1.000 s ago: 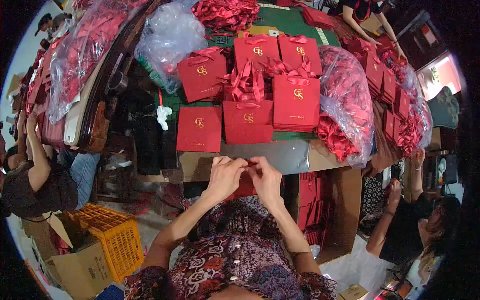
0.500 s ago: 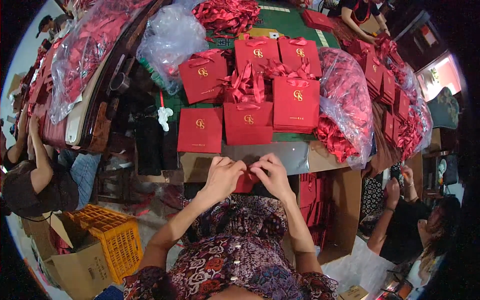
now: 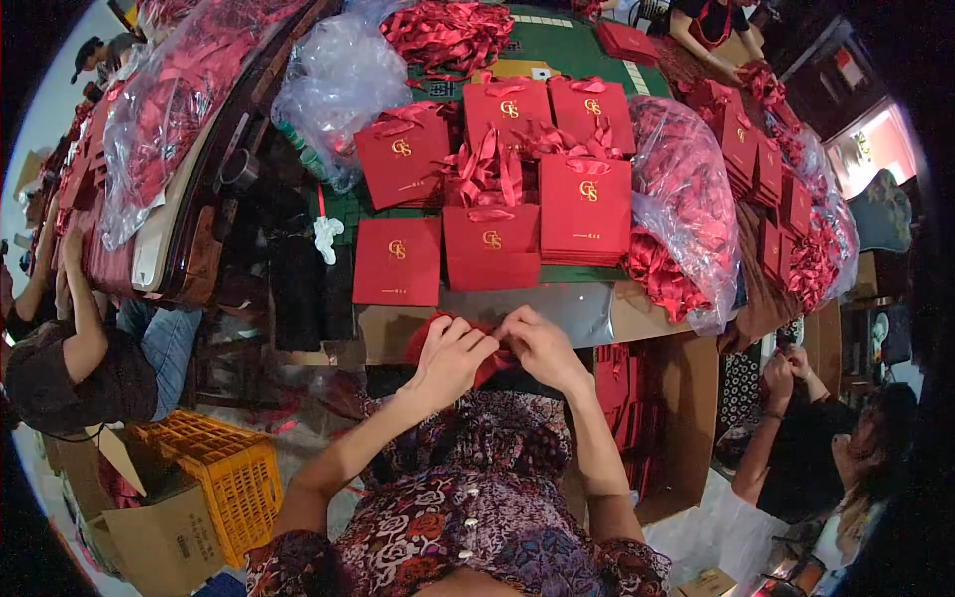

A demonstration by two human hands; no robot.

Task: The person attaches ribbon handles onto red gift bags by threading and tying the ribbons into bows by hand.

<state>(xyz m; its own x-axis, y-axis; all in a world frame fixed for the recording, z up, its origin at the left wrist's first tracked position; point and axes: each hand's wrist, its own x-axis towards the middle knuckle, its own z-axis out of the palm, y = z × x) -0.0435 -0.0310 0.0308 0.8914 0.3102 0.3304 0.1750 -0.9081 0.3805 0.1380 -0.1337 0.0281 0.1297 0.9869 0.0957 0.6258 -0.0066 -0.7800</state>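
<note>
Just off the table's front edge, a red paper gift bag (image 3: 422, 340) is partly hidden behind my hands. My left hand (image 3: 453, 358) is closed on it, fingers bent over its upper part. My right hand (image 3: 540, 350) is closed in a pinch beside it, fingertips meeting those of my left. What lies in the pinch is too small to make out; it may be a bit of red ribbon. Beyond my hands, a flat red bag (image 3: 396, 263) lies at the table edge, next to a bag with a ribbon handle (image 3: 492, 254) and a stack of bags (image 3: 586, 214).
A plastic sack of red ribbons (image 3: 686, 209) sits on the right of the table, a clear plastic bag (image 3: 343, 85) at the back left. Below are a carton of red bags (image 3: 686, 428) and a yellow crate (image 3: 234, 478). Other people work at left, right and far right.
The red bag now shows more to the left, behind my left hand. My hands have shifted slightly, staying close together. The person at right has brought their hands together.
</note>
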